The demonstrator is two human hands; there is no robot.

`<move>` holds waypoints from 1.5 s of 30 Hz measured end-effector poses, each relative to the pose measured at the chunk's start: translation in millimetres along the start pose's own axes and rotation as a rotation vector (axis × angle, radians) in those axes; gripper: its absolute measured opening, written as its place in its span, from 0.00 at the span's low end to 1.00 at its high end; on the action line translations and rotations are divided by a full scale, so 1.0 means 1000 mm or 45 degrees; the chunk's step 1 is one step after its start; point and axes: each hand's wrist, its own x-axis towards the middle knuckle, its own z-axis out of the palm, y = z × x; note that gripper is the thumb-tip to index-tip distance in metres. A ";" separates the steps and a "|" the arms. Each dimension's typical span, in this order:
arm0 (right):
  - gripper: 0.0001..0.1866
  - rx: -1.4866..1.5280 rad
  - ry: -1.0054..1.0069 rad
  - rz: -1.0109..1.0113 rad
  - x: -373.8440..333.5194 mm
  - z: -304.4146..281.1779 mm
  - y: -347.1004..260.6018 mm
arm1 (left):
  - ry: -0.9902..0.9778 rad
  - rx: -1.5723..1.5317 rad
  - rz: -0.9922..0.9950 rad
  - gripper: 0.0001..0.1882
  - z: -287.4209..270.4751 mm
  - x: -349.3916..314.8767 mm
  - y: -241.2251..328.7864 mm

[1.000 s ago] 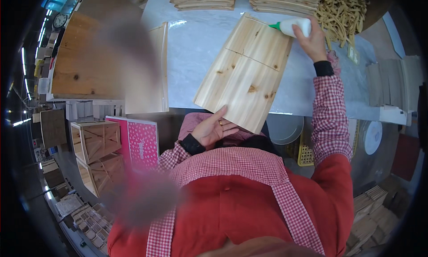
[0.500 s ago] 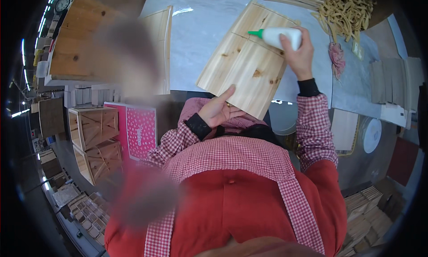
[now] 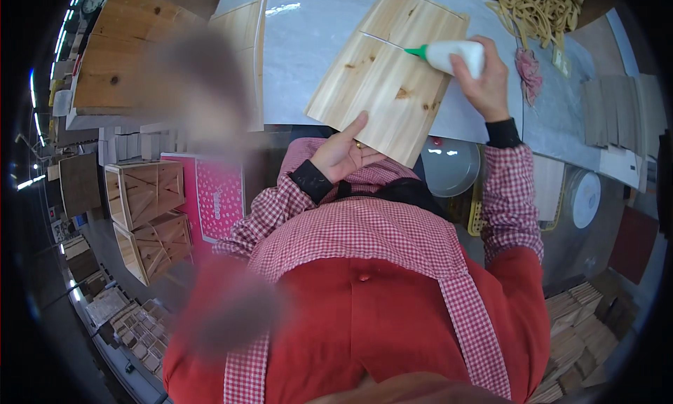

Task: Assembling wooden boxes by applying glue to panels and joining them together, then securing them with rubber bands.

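A pale wooden board [image 3: 382, 88] with dark knots lies tilted, its far part over the table and its near end out past the table edge toward my lap. My left hand [image 3: 343, 152] grips its near left edge, thumb on top and fingers underneath. In my right hand [image 3: 487, 81] is a white glue bottle [image 3: 449, 56] with a green nozzle, held nearly sideways. The nozzle tip meets a line across the board, and a thin white glue line [image 3: 378, 38] runs left from it.
Another wooden panel [image 3: 242, 53] and a large brown wooden piece [image 3: 140, 50] stand left on the table [image 3: 301, 67]. Tan strips [image 3: 543, 11] pile up at the far right beside a pink cloth [image 3: 528, 74]. Below the table edge sits a grey basin [image 3: 451, 167]; wooden crates [image 3: 151, 190] are stacked at left.
My right hand has drawn the glue bottle rightward along the board, and a white line now shows behind the nozzle. My left hand keeps its grip on the board.
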 end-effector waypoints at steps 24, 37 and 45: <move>0.18 0.561 0.847 0.571 0.022 -0.052 0.046 | -0.286 -0.269 0.195 0.30 0.016 -0.013 0.000; 0.19 0.278 0.608 0.594 0.033 -0.069 0.042 | -0.279 -0.229 0.212 0.31 0.019 -0.011 0.003; 0.17 0.527 0.396 0.564 -0.047 -0.070 -0.028 | -0.298 -0.300 0.268 0.28 0.016 -0.007 0.002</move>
